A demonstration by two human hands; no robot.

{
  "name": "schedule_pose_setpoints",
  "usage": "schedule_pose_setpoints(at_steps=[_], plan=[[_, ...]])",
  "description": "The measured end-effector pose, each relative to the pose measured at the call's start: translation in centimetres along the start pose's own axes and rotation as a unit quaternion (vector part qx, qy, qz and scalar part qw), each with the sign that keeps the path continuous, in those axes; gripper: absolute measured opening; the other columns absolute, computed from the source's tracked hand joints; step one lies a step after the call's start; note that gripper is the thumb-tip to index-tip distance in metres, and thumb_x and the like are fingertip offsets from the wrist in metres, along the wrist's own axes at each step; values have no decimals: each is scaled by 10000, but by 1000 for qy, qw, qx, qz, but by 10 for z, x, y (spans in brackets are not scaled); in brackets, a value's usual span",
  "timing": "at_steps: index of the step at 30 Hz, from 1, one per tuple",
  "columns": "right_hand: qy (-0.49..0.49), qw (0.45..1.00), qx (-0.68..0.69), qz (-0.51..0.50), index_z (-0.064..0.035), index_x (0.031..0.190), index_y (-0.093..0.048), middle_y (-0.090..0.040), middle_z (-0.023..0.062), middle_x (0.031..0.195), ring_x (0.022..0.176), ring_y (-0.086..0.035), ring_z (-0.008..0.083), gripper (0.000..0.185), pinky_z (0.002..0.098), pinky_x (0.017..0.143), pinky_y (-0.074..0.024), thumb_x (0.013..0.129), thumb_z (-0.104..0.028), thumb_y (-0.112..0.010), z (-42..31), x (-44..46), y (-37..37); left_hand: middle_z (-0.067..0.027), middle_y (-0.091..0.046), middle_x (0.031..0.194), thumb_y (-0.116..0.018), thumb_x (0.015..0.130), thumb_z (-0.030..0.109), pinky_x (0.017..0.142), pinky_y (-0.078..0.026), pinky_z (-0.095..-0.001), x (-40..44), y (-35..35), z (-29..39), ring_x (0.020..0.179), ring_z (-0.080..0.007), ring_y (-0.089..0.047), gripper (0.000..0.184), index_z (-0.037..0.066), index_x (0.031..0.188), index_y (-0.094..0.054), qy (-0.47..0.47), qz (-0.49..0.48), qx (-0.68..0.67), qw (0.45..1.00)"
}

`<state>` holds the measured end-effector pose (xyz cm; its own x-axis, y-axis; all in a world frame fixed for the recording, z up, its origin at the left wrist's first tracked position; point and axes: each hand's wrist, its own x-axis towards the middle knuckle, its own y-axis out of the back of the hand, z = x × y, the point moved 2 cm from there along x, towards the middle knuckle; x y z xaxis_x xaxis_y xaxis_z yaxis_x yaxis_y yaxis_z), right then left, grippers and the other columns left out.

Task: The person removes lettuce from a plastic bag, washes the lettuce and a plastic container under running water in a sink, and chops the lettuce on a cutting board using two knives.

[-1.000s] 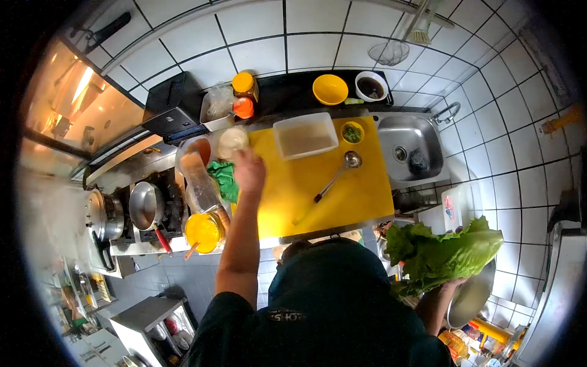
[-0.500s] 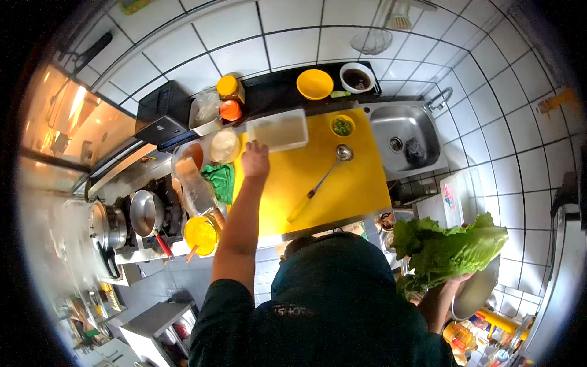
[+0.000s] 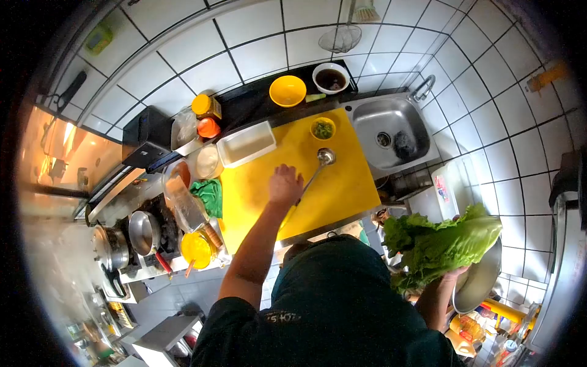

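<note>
My left hand (image 3: 285,185) is over the yellow cutting board (image 3: 333,196), its fingers stretched out and apart. It is beside the shaft of a ladle (image 3: 326,157), and I cannot tell whether it touches it. The ladle lies at a slant, bowl toward the wall. Off the board's right side, my right hand (image 3: 454,274) grips a large head of leafy green lettuce (image 3: 449,244) from below. A white rectangular container (image 3: 247,144) stands at the board's back left. Toward the back right sits a small yellow bowl of chopped greens (image 3: 322,128).
Right of the board is a steel sink (image 3: 391,131). A yellow bowl (image 3: 287,91) and a white bowl of dark liquid (image 3: 331,78) stand on the back ledge. At left are a green cloth (image 3: 208,197), a yellow tub (image 3: 196,249) and a pan (image 3: 144,233) on the stove.
My left hand has moved right, from beside the white container to the ladle's shaft. The lettuce stays in my right hand. The whole view has turned and shifted slightly.
</note>
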<state>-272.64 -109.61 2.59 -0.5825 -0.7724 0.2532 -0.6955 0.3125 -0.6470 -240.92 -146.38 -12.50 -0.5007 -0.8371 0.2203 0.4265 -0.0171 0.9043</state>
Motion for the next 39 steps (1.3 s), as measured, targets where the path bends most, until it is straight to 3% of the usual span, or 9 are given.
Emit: schedule_pose_setpoints(at_steps=[2,5,8,11,17,25,29,32,39], plan=[[4,1000,-5,18,-36,1524,-282,-392,276,1477,1354,-410,411,719,551,1143,-335,999,-508,-414,-5,-3,8,-184,-591,958,-690,830,245,755,-533,-480,-3,-17,19,937,-392,-585,239,30,913,-626,-6,-37,-29,999],[8,999,-11,44,-38,1521,-288,-398,271,1472,1346,-419,409,721,549,1134,-345,995,-513,-419,-14,-10,21,-212,-588,1057,-690,844,281,848,-521,-481,19,-26,36,1024,-391,-569,338,18,1047,-627,12,11,-74,997],[9,997,-16,69,-39,1518,-294,-405,267,1467,1337,-427,406,723,546,1125,-356,991,-517,-424,-21,-14,33,-234,-552,1231,-687,856,319,949,-485,-481,67,-36,43,1139,-398,-534,500,19,1237,-567,57,8,-84,995],[8,995,-19,94,-41,1515,-299,-412,262,1461,1329,-436,403,725,544,1116,-366,987,-521,-430,-30,-19,47,-231,-415,1456,-688,860,390,1026,-451,-473,120,-56,54,1293,-407,-442,724,48,1438,-421,133,-126,-58,981],[-6,990,-29,139,-45,1508,-311,-425,253,1451,1312,-453,397,729,540,1098,-386,980,-530,-440,-46,-26,80,-172,-159,1628,-706,818,485,1080,-384,-544,182,-77,99,1455,-409,-223,1018,105,1582,-152,280,-270,21,921],[5,980,-49,191,-50,1499,-327,-443,241,1437,1289,-476,389,734,534,1075,-413,969,-542,-454,-65,-37,113,-182,-247,1590,-701,826,380,1056,-405,-522,199,-162,63,1433,-378,-266,921,75,1554,-226,195,-244,137,940],[-12,982,-52,181,-53,1495,-335,-452,235,1430,1278,-487,385,737,531,1063,-427,964,-548,-461,-62,-25,123,-220,-344,1511,-714,810,331,1026,-453,-488,181,-85,75,1366,-402,-357,817,35,1478,-349,229,-137,40,963],[-41,984,-44,165,-55,1492,-341,-459,230,1425,1270,-496,382,739,529,1054,-437,960,-552,-466,-48,0,131,-242,-410,1427,-723,790,283,1005,-475,-481,149,-20,72,1288,-428,-420,753,15,1419,-406,227,-154,13,962],[-118,985,-20,123,-59,1484,-355,-474,219,1413,1250,-516,375,743,523,1033,-460,951,-562,-478,2,50,130,-218,-479,1314,-756,733,277,955,-509,-487,-5,26,-35,1198,-405,-478,765,25,1376,-425,354,-90,99,926]])
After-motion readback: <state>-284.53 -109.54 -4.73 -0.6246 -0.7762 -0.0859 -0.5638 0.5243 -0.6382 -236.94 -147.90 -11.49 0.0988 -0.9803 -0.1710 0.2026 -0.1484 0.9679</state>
